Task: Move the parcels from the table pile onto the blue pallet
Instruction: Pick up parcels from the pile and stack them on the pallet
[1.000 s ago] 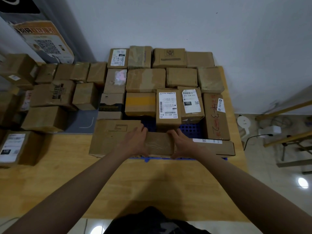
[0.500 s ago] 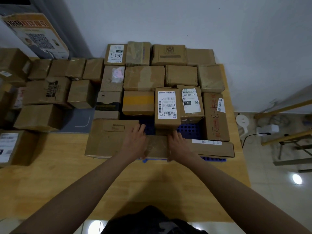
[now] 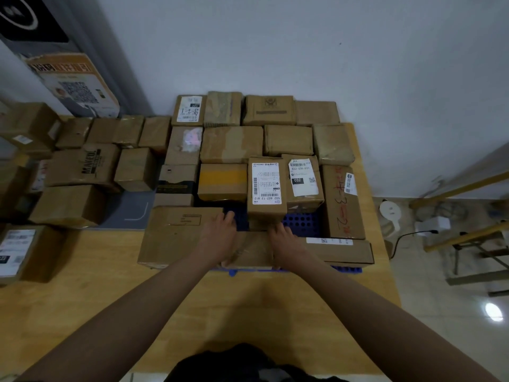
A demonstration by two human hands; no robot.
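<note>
Both hands were setting a small brown cardboard parcel (image 3: 252, 250) into the front row of the blue perforated plastic pallet (image 3: 303, 223), just below the middle of the frame. The left hand (image 3: 220, 238) lay against the parcel's left side, the right hand (image 3: 283, 244) against its right side, fingers extended forward rather than curled, so the parcel sat pressed between the two palms. It lay between a wide flat cardboard box (image 3: 176, 235) on its left and a long low carton with a white label (image 3: 341, 250) on its right. The placing step looked nearly finished. The next move likely called for releasing it and reaching to the pile of brown parcels (image 3: 82, 172) at the left of the wooden table (image 3: 110, 285).
</note>
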